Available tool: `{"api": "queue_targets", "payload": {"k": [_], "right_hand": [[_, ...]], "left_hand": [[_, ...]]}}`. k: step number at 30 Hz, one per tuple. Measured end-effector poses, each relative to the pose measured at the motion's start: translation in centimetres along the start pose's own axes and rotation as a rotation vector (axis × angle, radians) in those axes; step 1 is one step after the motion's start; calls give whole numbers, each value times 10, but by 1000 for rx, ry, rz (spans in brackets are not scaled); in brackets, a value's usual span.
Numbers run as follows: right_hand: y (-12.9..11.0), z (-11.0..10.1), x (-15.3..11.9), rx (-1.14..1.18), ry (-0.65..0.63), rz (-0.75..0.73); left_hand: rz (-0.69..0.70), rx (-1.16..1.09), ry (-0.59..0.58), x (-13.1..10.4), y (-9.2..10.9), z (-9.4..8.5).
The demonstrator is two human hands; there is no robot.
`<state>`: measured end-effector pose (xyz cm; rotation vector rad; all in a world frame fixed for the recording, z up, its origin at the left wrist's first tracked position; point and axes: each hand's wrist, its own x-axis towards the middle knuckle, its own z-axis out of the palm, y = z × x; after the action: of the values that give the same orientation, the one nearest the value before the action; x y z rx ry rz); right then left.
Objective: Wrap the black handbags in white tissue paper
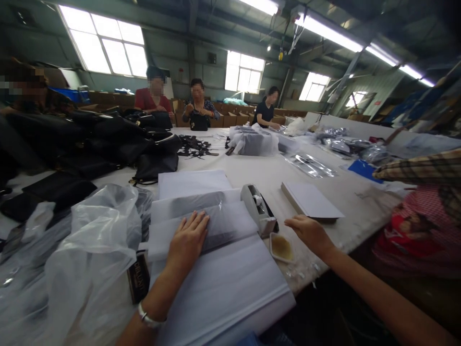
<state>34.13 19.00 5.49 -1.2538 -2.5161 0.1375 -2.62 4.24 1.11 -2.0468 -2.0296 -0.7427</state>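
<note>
My left hand lies flat, fingers spread, on a dark item wrapped in thin white paper. Beneath it a stack of white tissue sheets reaches toward the table's front edge. To the right of the wrapped item stands a grey tape dispenser. My right hand is just right of the dispenser, its fingers curled together; whatever may be between them is too small to make out. Near that hand sit a small dish with a yellowish pad and a stack of white cards.
Black bags are piled at the left, behind crumpled clear plastic. Wrapped bundles and flat plastic sleeves lie farther back. Several people are around the table, one close at the right with a plaid sleeve.
</note>
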Motion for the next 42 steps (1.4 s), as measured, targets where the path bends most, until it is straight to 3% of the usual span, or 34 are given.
{"api": "queue_targets", "payload": {"k": [4,9,18,22,25,29,34,38,42], "right_hand": [[-10,-28,11,-120,-73,-344],[-59,-35,60,-125,-170,-622],[-197,22,169,90,-318,-1052],[-245,45,202,-101,-450,-1072],[-264,54,213,-309,-512,-1040],[-268,54,224,-396,-439,-925],[-238,49,218,-294,-333,-650],[-200,55,156,38,-156,-634],[-176,73,86,145,-186,-770]], "left_hand": [[-88,-69,-14,5,-4,-13],[-252,-168,-49,11,-25,-26],[-268,-447,36,11,-65,-28],[-342,-528,61,9,-69,-28],[-384,-536,52,9,-69,-28],[-401,-542,43,11,-68,-30],[-369,-497,37,13,-68,-36],[-362,-476,18,10,-66,-39],[-370,-404,3,3,-63,-36]]}}
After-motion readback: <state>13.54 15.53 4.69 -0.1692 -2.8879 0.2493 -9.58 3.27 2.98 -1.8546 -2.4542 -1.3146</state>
